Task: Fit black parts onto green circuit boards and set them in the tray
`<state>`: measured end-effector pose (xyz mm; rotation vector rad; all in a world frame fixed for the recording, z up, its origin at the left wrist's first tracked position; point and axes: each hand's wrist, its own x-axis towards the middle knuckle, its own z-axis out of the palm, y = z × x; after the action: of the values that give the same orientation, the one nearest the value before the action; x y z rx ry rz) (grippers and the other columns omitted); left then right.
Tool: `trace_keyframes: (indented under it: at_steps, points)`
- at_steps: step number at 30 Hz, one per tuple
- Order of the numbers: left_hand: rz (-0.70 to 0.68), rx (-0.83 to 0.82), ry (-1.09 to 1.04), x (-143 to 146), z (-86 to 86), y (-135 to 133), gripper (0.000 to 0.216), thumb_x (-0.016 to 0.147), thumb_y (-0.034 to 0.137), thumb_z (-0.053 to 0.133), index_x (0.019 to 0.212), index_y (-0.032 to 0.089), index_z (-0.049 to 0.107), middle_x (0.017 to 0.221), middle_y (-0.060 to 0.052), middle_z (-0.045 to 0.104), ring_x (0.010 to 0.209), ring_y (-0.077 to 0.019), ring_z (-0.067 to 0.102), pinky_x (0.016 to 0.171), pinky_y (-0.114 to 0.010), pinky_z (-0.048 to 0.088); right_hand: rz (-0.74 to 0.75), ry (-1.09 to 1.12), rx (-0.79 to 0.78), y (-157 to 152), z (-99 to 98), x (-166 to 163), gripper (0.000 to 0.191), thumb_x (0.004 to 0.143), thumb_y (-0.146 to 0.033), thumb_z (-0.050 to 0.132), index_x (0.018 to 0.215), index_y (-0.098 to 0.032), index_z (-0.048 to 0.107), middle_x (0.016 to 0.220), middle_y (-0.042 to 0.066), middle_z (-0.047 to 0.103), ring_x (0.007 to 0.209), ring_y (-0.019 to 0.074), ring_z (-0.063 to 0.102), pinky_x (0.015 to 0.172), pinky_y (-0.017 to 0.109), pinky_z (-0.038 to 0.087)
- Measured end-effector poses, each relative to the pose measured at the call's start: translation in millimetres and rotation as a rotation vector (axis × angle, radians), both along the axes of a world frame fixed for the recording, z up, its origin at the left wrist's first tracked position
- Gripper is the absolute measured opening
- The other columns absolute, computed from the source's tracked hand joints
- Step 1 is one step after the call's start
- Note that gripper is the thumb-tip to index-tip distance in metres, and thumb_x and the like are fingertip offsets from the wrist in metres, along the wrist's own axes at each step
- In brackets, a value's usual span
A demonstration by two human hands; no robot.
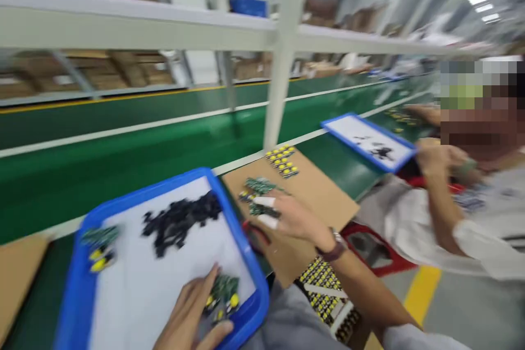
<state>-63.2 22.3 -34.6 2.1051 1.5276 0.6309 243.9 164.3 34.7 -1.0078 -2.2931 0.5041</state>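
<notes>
My left hand (192,314) rests inside the blue tray (241,229), its fingers closed around small green circuit boards with yellow caps (223,292). A heap of small black parts (180,221) lies in the tray's middle, and more green and yellow boards (98,246) sit at its left. My right hand (287,219), with a wristwatch and white finger cots, reaches onto a brown cardboard sheet (320,191) and pinches green boards (260,197). Rows of yellow-capped boards (282,159) lie farther up the sheet.
A green conveyor belt (123,158) runs behind the tray under a white shelf frame (283,49). At the right a co-worker in white (443,213) handles parts beside a second blue tray (369,142). A box of yellow-capped parts (328,295) sits by my lap.
</notes>
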Motion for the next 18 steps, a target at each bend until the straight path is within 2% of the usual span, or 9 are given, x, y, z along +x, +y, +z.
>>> trace_keyframes:
  at_steps: [2,4,7,10,12,14,16,18]
  points:
    - [0.095,-0.055,0.029,-7,7.0,-24,0.068,0.096,0.039,0.064,0.159,0.031,0.037,0.149,-0.010,0.058,0.135,-0.0320,0.058,0.107,-0.047,0.056,0.058,0.005,-0.032,-8,-12.9,-10,0.034,0.099,-0.028,0.064,0.132,-0.019,0.064,0.122,0.012,0.073,0.115,0.0258,0.065,0.101,0.042,0.053]
    - [0.150,-0.047,0.030,-2,8.0,-28,0.072,0.097,0.040,0.064,0.161,0.031,0.032,0.153,-0.011,0.054,0.138,-0.0330,0.054,0.110,-0.050,0.053,0.232,-0.042,-0.068,-29,-24.3,-27,0.036,0.098,-0.025,0.064,0.133,-0.020,0.063,0.116,0.010,0.073,0.108,0.0247,0.066,0.096,0.040,0.054]
    - [0.079,-0.013,0.034,10,1.6,-21,0.082,0.092,0.043,0.071,0.162,0.034,0.030,0.156,-0.010,0.052,0.141,-0.0339,0.052,0.111,-0.051,0.052,0.442,-0.121,-0.053,-61,-36.0,-52,0.030,0.097,-0.025,0.064,0.126,-0.020,0.066,0.113,0.009,0.074,0.104,0.0244,0.066,0.096,0.040,0.053]
    - [-0.002,0.026,0.072,19,-8.5,-19,0.084,0.090,0.042,0.074,0.161,0.034,0.030,0.156,-0.009,0.053,0.140,-0.0348,0.053,0.111,-0.051,0.052,0.459,-0.149,-0.013,-67,-42.1,-58,0.030,0.097,-0.032,0.066,0.124,-0.020,0.066,0.120,0.009,0.073,0.113,0.0265,0.064,0.103,0.042,0.050]
    - [-0.038,0.046,0.103,21,-14.6,-21,0.075,0.092,0.040,0.072,0.159,0.036,0.037,0.155,-0.007,0.054,0.140,-0.0352,0.053,0.111,-0.051,0.053,0.360,-0.117,-0.010,-56,-43.4,-47,0.032,0.098,-0.034,0.065,0.128,-0.022,0.064,0.125,0.008,0.072,0.116,0.0253,0.063,0.105,0.041,0.050]
    - [-0.049,0.049,0.126,21,-19.2,-24,0.066,0.093,0.041,0.069,0.155,0.039,0.044,0.156,-0.003,0.054,0.143,-0.0354,0.050,0.110,-0.050,0.054,0.121,-0.149,0.023,-41,-45.1,-28,0.025,0.101,-0.032,0.060,0.123,-0.023,0.065,0.121,0.007,0.073,0.111,0.0242,0.065,0.100,0.040,0.053]
    - [-0.050,0.059,0.130,19,-22.0,-26,0.066,0.094,0.044,0.068,0.155,0.041,0.043,0.157,-0.001,0.052,0.144,-0.0352,0.049,0.108,-0.049,0.055,-0.160,-0.243,0.087,-28,-50.2,-8,0.016,0.101,-0.025,0.056,0.110,-0.021,0.068,0.111,0.011,0.073,0.103,0.0268,0.066,0.092,0.042,0.055]
    - [-0.011,0.083,0.116,16,-22.8,-26,0.069,0.094,0.046,0.067,0.157,0.040,0.039,0.159,-0.002,0.050,0.142,-0.0349,0.051,0.107,-0.048,0.056,-0.315,-0.300,0.132,-19,-59.8,7,0.014,0.096,-0.016,0.054,0.098,-0.018,0.068,0.104,0.015,0.071,0.098,0.0305,0.066,0.086,0.046,0.055]
